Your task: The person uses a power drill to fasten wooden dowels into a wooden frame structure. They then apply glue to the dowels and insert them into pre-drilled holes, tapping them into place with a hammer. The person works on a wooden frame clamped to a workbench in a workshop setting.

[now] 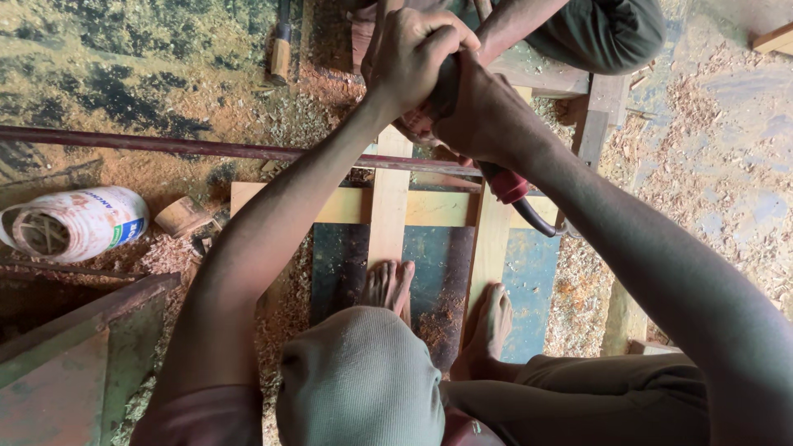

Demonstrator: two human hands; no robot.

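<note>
We had our left hand (417,49) clenched over the top of a red power tool (496,177), and our right hand (479,111) gripped its body just beside, at twelve o'clock above the pale wooden slats (388,211). A white plastic tub (78,223) lay at nine o'clock in sawdust (285,116).

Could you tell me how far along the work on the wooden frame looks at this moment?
Done: pale slats already lie crossed as a frame, with sawdust around. In hand: the left hand and right hand both grip a red power tool above a slat; its tip is hidden. What is left cannot be told.
</note>
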